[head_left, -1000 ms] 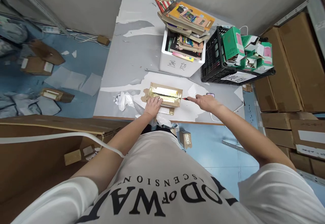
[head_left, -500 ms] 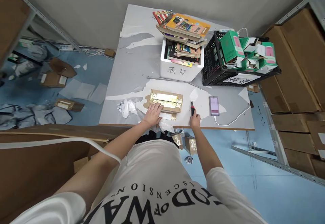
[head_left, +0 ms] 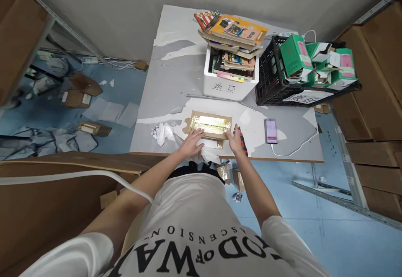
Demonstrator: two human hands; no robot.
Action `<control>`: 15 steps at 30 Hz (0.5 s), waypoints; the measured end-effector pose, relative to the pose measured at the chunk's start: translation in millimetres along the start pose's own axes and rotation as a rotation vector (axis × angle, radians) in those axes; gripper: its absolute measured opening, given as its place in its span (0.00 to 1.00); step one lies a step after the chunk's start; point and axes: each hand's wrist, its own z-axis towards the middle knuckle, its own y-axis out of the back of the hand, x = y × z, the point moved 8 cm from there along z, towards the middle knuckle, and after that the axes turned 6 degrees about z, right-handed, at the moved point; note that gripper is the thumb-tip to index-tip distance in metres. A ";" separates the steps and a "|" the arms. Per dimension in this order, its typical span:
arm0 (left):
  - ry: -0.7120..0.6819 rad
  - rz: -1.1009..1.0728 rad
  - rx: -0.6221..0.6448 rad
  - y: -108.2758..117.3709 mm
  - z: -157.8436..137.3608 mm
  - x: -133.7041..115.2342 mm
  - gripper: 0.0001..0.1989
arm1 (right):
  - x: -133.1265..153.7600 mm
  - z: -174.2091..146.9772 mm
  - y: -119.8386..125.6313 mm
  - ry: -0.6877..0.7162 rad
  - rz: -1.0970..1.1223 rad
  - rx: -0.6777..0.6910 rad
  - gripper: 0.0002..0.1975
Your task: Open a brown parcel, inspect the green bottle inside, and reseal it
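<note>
Head view: right hand (head_left: 235, 139) moved off red cutter (head_left: 242, 139) onto taped parcel (head_left: 210, 125); left hand (head_left: 194, 139) stays flat; both grips spread.

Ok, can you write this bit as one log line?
left hand: flat on cardboard parcel | right hand: at parcel's right end | red cutter: on table

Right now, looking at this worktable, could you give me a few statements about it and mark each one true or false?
1. Both hands, the left hand and the right hand, rest at the taped cardboard parcel. True.
2. The phone lies left of the parcel. False: it lies to its right.
3. Books fill the white box. True.
4. The black crate stands on the floor. False: it stands on the table.
</note>
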 end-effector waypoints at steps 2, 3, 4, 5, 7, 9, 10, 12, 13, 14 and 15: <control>0.112 -0.059 -0.149 17.8 -9.9 22.2 0.22 | 16.1 2.5 -16.7 -0.009 0.039 0.036 0.53; 0.233 -0.050 -0.236 28.8 -17.0 41.5 0.22 | 20.0 2.7 -22.2 -0.020 0.050 0.035 0.55; 0.392 -0.016 -0.311 39.2 -26.1 64.9 0.25 | 21.6 2.5 -26.0 -0.032 0.060 0.029 0.56; 0.576 0.031 -0.360 47.5 -36.9 90.4 0.30 | 21.6 1.9 -28.3 -0.042 0.067 0.024 0.56; 0.928 0.108 -0.309 50.3 -57.2 139.4 0.47 | 19.3 0.4 -30.1 -0.047 0.069 0.024 0.56; 1.139 0.102 -0.130 36.0 -68.3 177.1 0.57 | 16.5 -0.7 -29.6 -0.042 0.063 0.035 0.56; 1.196 0.078 -0.047 26.0 -71.2 190.7 0.57 | 15.8 -1.2 -29.3 -0.037 0.062 0.043 0.56; 1.236 0.037 0.013 9.0 -73.3 208.2 0.48 | 16.1 -2.0 -29.1 -0.025 0.068 0.056 0.55; 1.221 0.028 -0.007 3.4 -73.0 212.9 0.41 | 16.7 -2.6 -29.2 -0.024 0.072 0.058 0.55; 1.187 0.022 -0.038 -0.9 -72.4 215.5 0.33 | 17.2 -3.2 -29.1 -0.028 0.077 0.055 0.55; 1.137 0.019 -0.070 -3.9 -71.8 216.4 0.25 | 17.6 -4.0 -28.9 -0.036 0.084 0.047 0.54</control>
